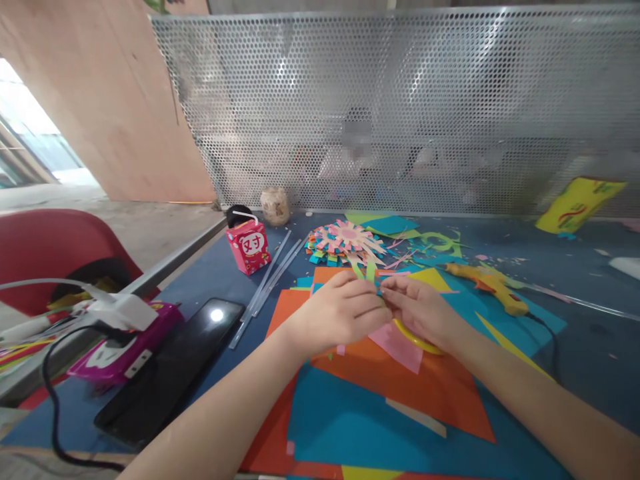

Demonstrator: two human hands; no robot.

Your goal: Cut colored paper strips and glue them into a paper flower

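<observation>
My left hand (345,308), fingers curled together, grips a light green paper strip (371,269) that sticks up behind its knuckles. Close against it, my right hand (419,308) has its thumb and fingertips pinched together; what lies between them is too small to make out. A yellow curved plastic piece (420,343), like a loop or handle, shows under the right palm; its full shape is hidden. Beneath both hands lie a pink paper piece (400,348), orange sheets (450,393) and blue sheets (350,420). Fringed paper flowers (347,237) sit just beyond.
A yellow glue gun (493,283) with a black cord lies right. To the left are clear glue sticks (270,283), a pink drink box (249,247), a black phone (173,373) and a purple power strip (125,350). A perforated metal panel (400,100) rises behind.
</observation>
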